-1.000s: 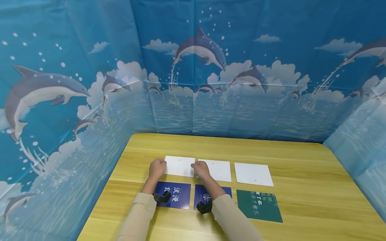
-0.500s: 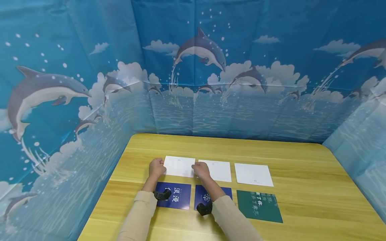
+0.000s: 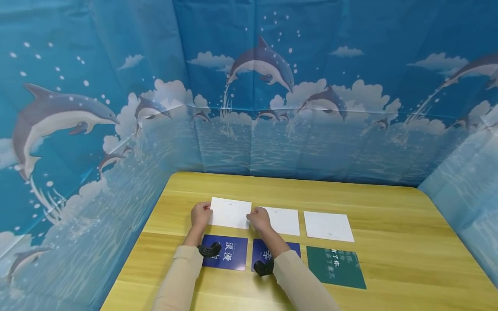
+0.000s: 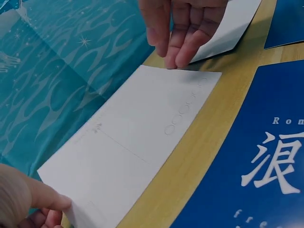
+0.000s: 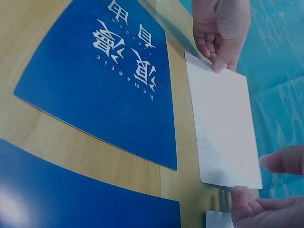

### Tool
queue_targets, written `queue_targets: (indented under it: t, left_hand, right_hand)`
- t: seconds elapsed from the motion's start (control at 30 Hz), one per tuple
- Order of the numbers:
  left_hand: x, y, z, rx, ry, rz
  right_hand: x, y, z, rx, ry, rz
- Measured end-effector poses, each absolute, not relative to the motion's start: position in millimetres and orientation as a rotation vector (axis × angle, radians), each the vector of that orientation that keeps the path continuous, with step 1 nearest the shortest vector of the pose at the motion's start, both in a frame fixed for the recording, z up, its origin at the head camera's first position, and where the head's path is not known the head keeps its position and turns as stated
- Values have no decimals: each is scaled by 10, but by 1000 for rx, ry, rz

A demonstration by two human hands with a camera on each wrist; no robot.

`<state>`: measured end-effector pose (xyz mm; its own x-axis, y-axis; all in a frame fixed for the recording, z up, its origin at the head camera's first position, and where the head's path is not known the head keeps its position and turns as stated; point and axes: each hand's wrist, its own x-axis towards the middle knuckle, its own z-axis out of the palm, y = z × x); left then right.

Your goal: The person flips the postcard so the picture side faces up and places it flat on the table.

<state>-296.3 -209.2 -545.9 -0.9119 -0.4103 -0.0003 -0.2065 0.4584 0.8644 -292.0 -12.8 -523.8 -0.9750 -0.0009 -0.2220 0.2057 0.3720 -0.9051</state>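
Observation:
My left hand point(image 3: 201, 215) pinches the left end of a white postcard point(image 3: 230, 213), its thumb on the upper face in the left wrist view. That postcard is tilted up from the table; faint postcode circles and a dividing line show on it. My right hand point(image 3: 259, 219) is at the opposite end, also seen in the right wrist view as a hand point(image 5: 266, 199) with thumb and fingers spread apart. Its fingertips are at the postcard's edge. Just right lies a second white postcard point(image 3: 284, 221), partly behind that hand.
Farther right lies a third white postcard point(image 3: 328, 226). In the nearer row are a blue card with white characters point(image 3: 235, 252), another blue card point(image 3: 261, 250) partly under the right wrist, and a green card point(image 3: 336, 267). A dolphin-printed curtain point(image 3: 272, 142) surrounds the wooden table point(image 3: 408, 242).
The left postcard has risen from lying flat, its far edge lifting and tilting toward me. My left hand has moved slightly up with it; the right hand has barely moved.

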Motion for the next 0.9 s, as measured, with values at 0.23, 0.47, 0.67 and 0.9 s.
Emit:
queue_targets:
  t: [0.23,0.47,0.67,0.9]
  left_hand:
    - [-2899,-2065,-5489,510,-2412,-1430]
    - [-2870,-2079,-5451,495,-2350,-1432]
    - [-2845,-2085,-5415,456,-2365,-1363]
    - [-2813,-2131,-5418,382,-2380,-1276]
  right_hand:
    - [-2952,-141,-5255,183,2475,-1634]
    - [-3023,-190,-5256,112,2642,-1593]
    - [-3041,-210,-5212,53,2731,-1554]
    - [-3045,-215,-5237,-32,2849,-1521]
